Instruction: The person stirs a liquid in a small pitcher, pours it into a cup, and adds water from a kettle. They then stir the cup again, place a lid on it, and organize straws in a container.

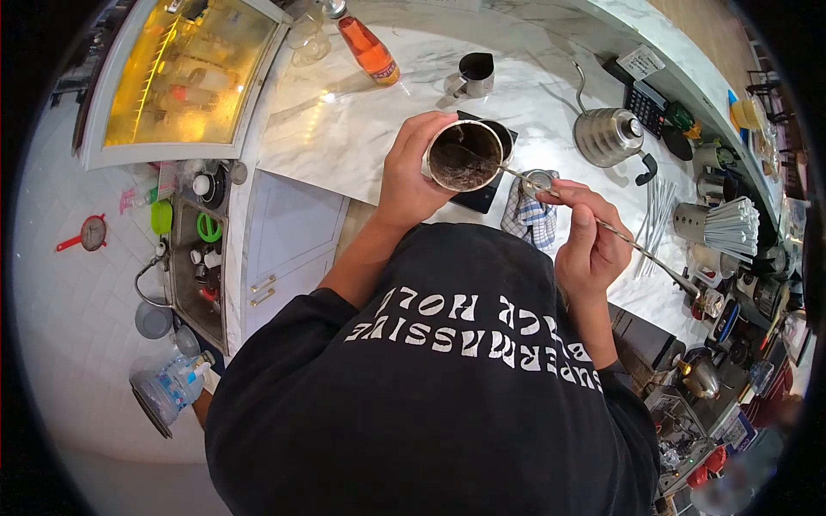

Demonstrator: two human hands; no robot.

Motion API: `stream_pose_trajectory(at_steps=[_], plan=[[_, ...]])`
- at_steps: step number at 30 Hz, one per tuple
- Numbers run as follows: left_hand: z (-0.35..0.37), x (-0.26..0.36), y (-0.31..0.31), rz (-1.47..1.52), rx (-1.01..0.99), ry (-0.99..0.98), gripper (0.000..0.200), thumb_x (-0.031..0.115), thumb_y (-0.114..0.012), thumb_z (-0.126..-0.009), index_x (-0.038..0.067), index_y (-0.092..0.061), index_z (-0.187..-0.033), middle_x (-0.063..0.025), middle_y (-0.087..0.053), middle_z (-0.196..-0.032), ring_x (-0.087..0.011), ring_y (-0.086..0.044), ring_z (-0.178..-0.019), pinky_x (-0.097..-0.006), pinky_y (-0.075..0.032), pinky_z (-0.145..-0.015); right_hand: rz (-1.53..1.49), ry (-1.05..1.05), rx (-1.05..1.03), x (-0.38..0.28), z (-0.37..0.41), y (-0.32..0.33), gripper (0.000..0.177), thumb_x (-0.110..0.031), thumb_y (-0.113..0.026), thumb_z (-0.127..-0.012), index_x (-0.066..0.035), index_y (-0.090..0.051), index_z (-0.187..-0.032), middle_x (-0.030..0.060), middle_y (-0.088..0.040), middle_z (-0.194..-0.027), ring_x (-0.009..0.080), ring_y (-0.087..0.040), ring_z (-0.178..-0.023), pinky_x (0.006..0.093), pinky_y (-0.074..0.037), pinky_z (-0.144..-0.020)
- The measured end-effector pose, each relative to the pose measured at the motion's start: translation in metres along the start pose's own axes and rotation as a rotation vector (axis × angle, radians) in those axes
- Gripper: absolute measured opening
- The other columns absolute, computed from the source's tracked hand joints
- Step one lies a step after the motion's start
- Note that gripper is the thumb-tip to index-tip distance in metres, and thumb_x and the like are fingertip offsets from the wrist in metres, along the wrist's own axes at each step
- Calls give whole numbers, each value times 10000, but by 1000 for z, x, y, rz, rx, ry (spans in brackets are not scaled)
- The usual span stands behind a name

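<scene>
Wrapped round a cup (465, 156) with dark, grainy contents is my left hand (413, 172); the cup's open mouth faces the camera. My right hand (595, 232) pinches a long twisted metal spoon (635, 243), whose far end goes into the cup. Below the cup lies a black scale (475, 199) with a dark-mouthed vessel (502, 140) on it, partly hidden by the cup. A small metal container (538, 182) and a checked cloth (531, 219) are close to my right fingers.
On the marble counter (379, 112) stand an orange-red bottle (368, 47), a metal pitcher (476, 76) and a gooseneck kettle (608, 136). Wrapped straws (731, 228) and a calculator (647, 107) are at right. The sink (196, 275) and a glass-fronted cabinet (176, 77) are at left.
</scene>
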State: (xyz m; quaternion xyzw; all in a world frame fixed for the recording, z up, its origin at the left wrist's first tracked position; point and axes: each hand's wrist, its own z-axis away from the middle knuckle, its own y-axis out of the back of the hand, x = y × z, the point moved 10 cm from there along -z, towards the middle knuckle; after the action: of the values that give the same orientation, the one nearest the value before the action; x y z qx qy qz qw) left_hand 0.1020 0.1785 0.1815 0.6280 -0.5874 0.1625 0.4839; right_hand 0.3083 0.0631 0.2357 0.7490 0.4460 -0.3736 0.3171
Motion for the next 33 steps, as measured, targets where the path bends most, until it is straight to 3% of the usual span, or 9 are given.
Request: stream_pose_trajectory(at_steps=[11, 14, 23, 33], plan=[[-3, 5, -3, -34, -16, -50, 745, 32, -941, -646, 30, -615, -1316, -169, -645, -1306, -328, -652, -1212, -391, -528, -1037, -50, -149, 43, 10, 10, 3, 204, -44, -542, -1080, 97, -688, -1079, 178, -763, -921, 222, -755, -863, 326, -567, -816], [-3, 5, -5, -46, -21, -33, 749, 47, -952, -641, 36, -624, -1314, -160, -652, -1305, -324, -657, -1212, -387, -528, -1039, -2, -278, 123, 17, 10, 10, 249, -101, -521, -1107, 88, -680, -1079, 170, -761, -911, 218, -750, -849, 320, -564, -811], [0, 5, -8, -75, -42, -31, 746, 68, -959, -637, 37, -637, -1309, -161, -662, -1302, -332, -664, -1202, -394, -531, -1034, -283, -570, 294, 61, 28, 19, 302, -198, -497, -1135, 66, -636, -1087, 186, -753, -900, 233, -742, -826, 340, -576, -816], [5, -4, 0, -108, -16, 12, 773, 109, -975, -626, 31, -639, -1318, -162, -666, -1288, -337, -665, -1178, -403, -542, -1010, -444, -492, 414, 61, 24, 45, 320, -217, -468, -1145, 67, -607, -1103, 227, -737, -909, 291, -740, -794, 376, -595, -809]])
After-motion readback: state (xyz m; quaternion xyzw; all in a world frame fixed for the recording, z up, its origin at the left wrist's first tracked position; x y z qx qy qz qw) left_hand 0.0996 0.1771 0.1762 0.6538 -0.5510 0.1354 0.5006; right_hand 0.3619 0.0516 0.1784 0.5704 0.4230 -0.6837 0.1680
